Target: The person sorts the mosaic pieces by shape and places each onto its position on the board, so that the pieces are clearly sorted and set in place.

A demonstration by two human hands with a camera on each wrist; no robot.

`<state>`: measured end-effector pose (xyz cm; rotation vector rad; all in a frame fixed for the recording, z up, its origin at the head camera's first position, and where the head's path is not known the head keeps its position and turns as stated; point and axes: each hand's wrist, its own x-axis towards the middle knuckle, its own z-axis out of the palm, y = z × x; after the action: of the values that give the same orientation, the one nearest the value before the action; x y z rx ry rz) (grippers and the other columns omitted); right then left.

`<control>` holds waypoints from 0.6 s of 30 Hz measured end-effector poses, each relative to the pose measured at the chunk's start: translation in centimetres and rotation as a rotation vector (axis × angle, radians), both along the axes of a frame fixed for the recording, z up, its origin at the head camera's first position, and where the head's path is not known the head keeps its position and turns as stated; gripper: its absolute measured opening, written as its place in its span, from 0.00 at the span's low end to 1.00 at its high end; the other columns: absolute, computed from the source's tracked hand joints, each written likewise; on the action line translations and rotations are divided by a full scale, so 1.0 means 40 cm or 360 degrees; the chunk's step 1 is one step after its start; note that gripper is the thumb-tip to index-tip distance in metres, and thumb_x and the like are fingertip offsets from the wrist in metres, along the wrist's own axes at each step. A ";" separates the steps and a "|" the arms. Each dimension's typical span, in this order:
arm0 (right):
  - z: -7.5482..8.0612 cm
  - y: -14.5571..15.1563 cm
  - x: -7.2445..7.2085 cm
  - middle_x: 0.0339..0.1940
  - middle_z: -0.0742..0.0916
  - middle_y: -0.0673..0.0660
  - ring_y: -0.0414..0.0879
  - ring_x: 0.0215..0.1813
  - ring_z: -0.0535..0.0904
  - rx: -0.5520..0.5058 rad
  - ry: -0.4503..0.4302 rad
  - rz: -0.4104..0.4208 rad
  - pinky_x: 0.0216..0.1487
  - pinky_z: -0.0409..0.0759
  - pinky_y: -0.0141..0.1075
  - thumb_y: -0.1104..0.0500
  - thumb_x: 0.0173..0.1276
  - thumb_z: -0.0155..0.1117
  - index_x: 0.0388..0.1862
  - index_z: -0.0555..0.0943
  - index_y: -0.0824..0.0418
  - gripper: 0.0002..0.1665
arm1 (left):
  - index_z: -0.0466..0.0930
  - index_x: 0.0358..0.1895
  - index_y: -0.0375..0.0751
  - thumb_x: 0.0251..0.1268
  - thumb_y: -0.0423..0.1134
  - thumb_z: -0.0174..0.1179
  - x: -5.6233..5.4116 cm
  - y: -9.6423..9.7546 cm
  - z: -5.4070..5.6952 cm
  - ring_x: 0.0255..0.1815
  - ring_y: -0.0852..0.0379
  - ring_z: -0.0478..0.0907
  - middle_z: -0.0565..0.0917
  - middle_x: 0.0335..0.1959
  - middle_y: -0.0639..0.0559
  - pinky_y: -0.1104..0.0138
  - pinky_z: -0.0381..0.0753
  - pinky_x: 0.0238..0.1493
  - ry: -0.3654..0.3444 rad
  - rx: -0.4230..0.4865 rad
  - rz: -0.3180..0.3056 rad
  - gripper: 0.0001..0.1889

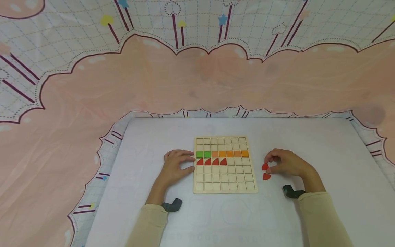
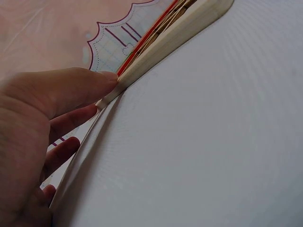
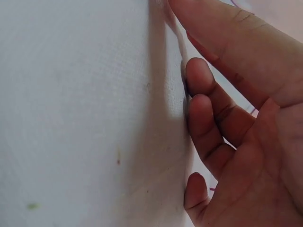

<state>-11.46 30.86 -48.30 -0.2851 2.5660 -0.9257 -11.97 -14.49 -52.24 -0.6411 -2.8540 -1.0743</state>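
A square wooden grid board (image 1: 225,187) lies on the white table. One row holds green tiles (image 1: 203,154) and orange tiles (image 1: 229,154); in the row below, several red quarter-circle pieces (image 1: 215,162) fill the left cells. My left hand (image 1: 176,167) rests its fairly straight fingertips along the board's left edge; the left wrist view shows the thumb (image 2: 102,80) at that edge. To the right of the board, my right hand (image 1: 287,163) pinches a red quarter-circle piece (image 1: 265,167) between thumb and index finger. Another red quarter-circle piece (image 1: 266,176) lies just below it.
The white tabletop (image 1: 148,137) extends around the board. Beyond its far edge spreads a pink and white patterned cloth (image 1: 191,82). Dark wrist straps (image 1: 173,205) are worn on both arms, near the beige sleeves (image 1: 321,212).
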 end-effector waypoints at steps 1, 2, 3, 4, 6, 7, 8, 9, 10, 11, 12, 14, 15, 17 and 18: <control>0.000 -0.002 0.000 0.42 0.82 0.50 0.48 0.49 0.73 0.0005 0.0007 0.0001 0.49 0.75 0.35 0.52 0.55 0.81 0.42 0.83 0.49 0.18 | 0.89 0.47 0.54 0.56 0.45 0.74 0.000 0.000 0.000 0.67 0.49 0.71 0.84 0.61 0.57 0.43 0.51 0.73 -0.0002 -0.0002 0.0001 0.14; 0.000 -0.003 0.000 0.42 0.82 0.49 0.48 0.50 0.74 0.0017 0.0018 0.0006 0.50 0.75 0.36 0.51 0.56 0.81 0.43 0.83 0.49 0.18 | 0.89 0.47 0.54 0.56 0.45 0.74 0.000 0.000 -0.001 0.67 0.49 0.71 0.84 0.61 0.58 0.43 0.51 0.73 -0.0003 -0.0004 0.0002 0.14; 0.000 -0.006 0.001 0.42 0.82 0.49 0.48 0.50 0.74 0.0024 0.0032 0.0007 0.52 0.76 0.38 0.51 0.56 0.81 0.43 0.83 0.49 0.18 | 0.89 0.47 0.54 0.56 0.45 0.74 0.000 0.000 0.000 0.67 0.49 0.71 0.84 0.61 0.58 0.43 0.51 0.73 -0.0004 -0.0005 0.0002 0.14; 0.001 -0.008 0.001 0.42 0.83 0.49 0.48 0.51 0.74 0.0032 0.0051 0.0008 0.53 0.76 0.39 0.51 0.56 0.81 0.42 0.83 0.48 0.17 | 0.89 0.47 0.54 0.56 0.45 0.73 -0.001 0.000 0.000 0.67 0.49 0.71 0.84 0.61 0.58 0.43 0.51 0.73 -0.0007 -0.0008 0.0002 0.14; 0.002 -0.013 0.001 0.41 0.84 0.48 0.48 0.51 0.75 0.0046 0.0083 0.0002 0.55 0.76 0.42 0.52 0.57 0.80 0.42 0.84 0.47 0.15 | 0.89 0.47 0.54 0.57 0.45 0.73 -0.001 0.001 0.000 0.67 0.49 0.71 0.84 0.61 0.57 0.43 0.51 0.73 -0.0010 -0.0007 0.0002 0.14; 0.003 -0.017 0.001 0.41 0.84 0.47 0.48 0.51 0.75 0.0052 0.0096 -0.0003 0.56 0.76 0.43 0.52 0.58 0.80 0.41 0.84 0.47 0.15 | 0.89 0.47 0.54 0.57 0.45 0.73 -0.001 0.001 0.000 0.67 0.49 0.71 0.84 0.61 0.57 0.43 0.51 0.73 -0.0011 -0.0006 0.0002 0.14; 0.005 -0.020 0.001 0.41 0.84 0.47 0.48 0.51 0.75 0.0053 0.0109 -0.0010 0.56 0.76 0.44 0.52 0.58 0.79 0.41 0.84 0.47 0.14 | 0.89 0.47 0.54 0.57 0.46 0.73 -0.001 0.001 0.000 0.67 0.49 0.71 0.84 0.61 0.57 0.43 0.51 0.73 -0.0011 -0.0003 0.0002 0.14; 0.007 -0.024 0.001 0.40 0.85 0.47 0.48 0.51 0.75 0.0049 0.0121 -0.0019 0.56 0.76 0.45 0.52 0.59 0.79 0.40 0.84 0.47 0.13 | 0.89 0.47 0.54 0.56 0.46 0.73 -0.001 0.001 0.000 0.67 0.49 0.71 0.84 0.61 0.57 0.43 0.51 0.73 -0.0010 -0.0003 0.0002 0.14; 0.008 -0.028 0.001 0.40 0.85 0.47 0.48 0.50 0.75 0.0046 0.0132 -0.0032 0.55 0.76 0.44 0.52 0.59 0.79 0.40 0.84 0.46 0.13 | 0.89 0.47 0.54 0.56 0.45 0.73 -0.001 0.001 0.000 0.67 0.49 0.71 0.84 0.61 0.57 0.43 0.51 0.73 -0.0010 0.0000 0.0002 0.14; 0.009 -0.032 0.000 0.39 0.85 0.47 0.48 0.50 0.76 0.0040 0.0140 -0.0045 0.54 0.76 0.44 0.53 0.60 0.78 0.40 0.84 0.47 0.12 | 0.89 0.47 0.53 0.56 0.45 0.74 -0.001 0.001 0.000 0.67 0.49 0.71 0.84 0.61 0.57 0.43 0.51 0.73 -0.0009 0.0002 0.0002 0.14; 0.010 -0.037 -0.001 0.39 0.85 0.47 0.48 0.49 0.76 0.0031 0.0147 -0.0057 0.53 0.77 0.43 0.52 0.60 0.78 0.40 0.84 0.47 0.12 | 0.89 0.47 0.53 0.56 0.45 0.74 -0.001 0.001 0.000 0.67 0.49 0.71 0.84 0.61 0.57 0.43 0.51 0.73 -0.0009 0.0004 0.0002 0.14; 0.012 -0.049 -0.003 0.38 0.85 0.48 0.48 0.47 0.77 0.0005 0.0164 -0.0078 0.50 0.77 0.41 0.52 0.61 0.78 0.41 0.84 0.48 0.12 | 0.89 0.47 0.53 0.56 0.45 0.74 -0.001 0.001 0.000 0.67 0.49 0.71 0.84 0.61 0.57 0.43 0.51 0.73 -0.0008 0.0003 0.0001 0.14; 0.012 -0.055 -0.005 0.38 0.85 0.49 0.48 0.46 0.77 -0.0006 0.0172 -0.0091 0.49 0.78 0.40 0.53 0.61 0.78 0.41 0.84 0.48 0.12 | 0.89 0.47 0.53 0.56 0.45 0.74 -0.001 0.002 0.000 0.67 0.49 0.71 0.84 0.61 0.57 0.43 0.51 0.73 -0.0009 0.0002 0.0001 0.14; 0.013 -0.070 -0.008 0.38 0.85 0.50 0.48 0.45 0.78 -0.0033 0.0191 -0.0109 0.48 0.79 0.40 0.53 0.62 0.77 0.42 0.83 0.50 0.13 | 0.89 0.47 0.53 0.57 0.45 0.74 -0.001 0.002 0.000 0.67 0.49 0.71 0.84 0.61 0.57 0.43 0.51 0.73 -0.0010 0.0001 0.0000 0.14; 0.013 -0.078 -0.010 0.38 0.85 0.51 0.48 0.45 0.79 -0.0042 0.0194 -0.0121 0.47 0.79 0.40 0.53 0.62 0.77 0.43 0.83 0.50 0.13 | 0.89 0.47 0.53 0.57 0.45 0.73 -0.001 0.002 0.000 0.67 0.49 0.71 0.84 0.61 0.57 0.43 0.51 0.73 -0.0011 0.0001 -0.0001 0.14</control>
<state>-11.85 27.75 -47.78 -0.2604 2.6943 -0.9987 -12.01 -14.41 -52.23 -0.6397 -2.8596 -1.0792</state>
